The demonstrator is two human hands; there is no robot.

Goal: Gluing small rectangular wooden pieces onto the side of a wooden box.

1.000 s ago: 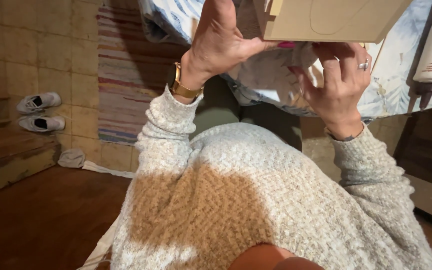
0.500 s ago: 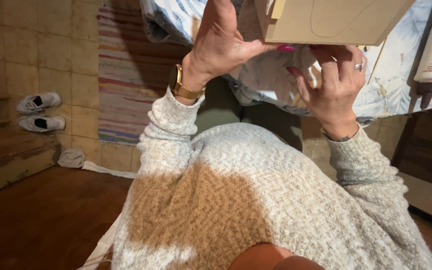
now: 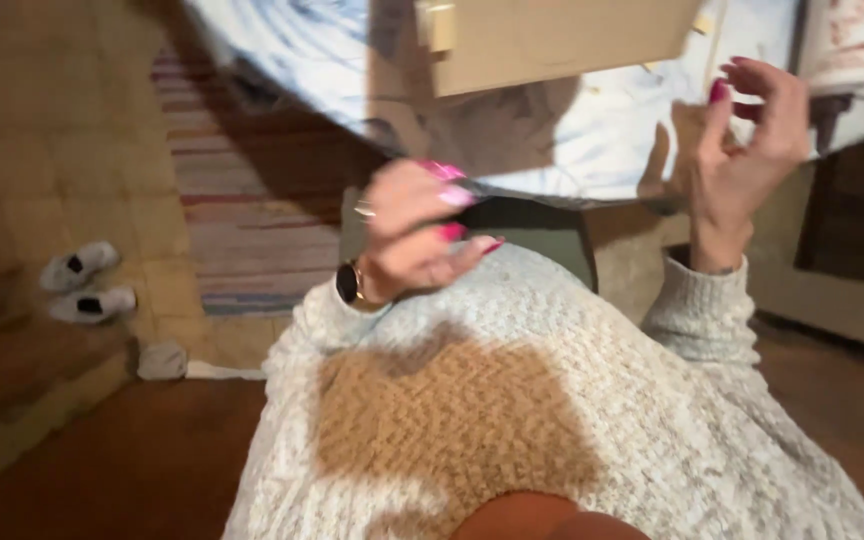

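Now both our hands have let go of the flat beige cardboard box (image 3: 562,40): left hand (image 3: 412,235) loosely curled, right hand (image 3: 752,140) with fingers spread, both empty.

My view smeared by motion throughout. Flat tan cardboard box (image 3: 552,40) cut off by top edge; contents unseen. White cylindrical bottle (image 3: 845,45) cropped at top right. My left hand (image 3: 412,235) blurred, finger positions unclear. Small white shoes (image 3: 87,285) indistinct.
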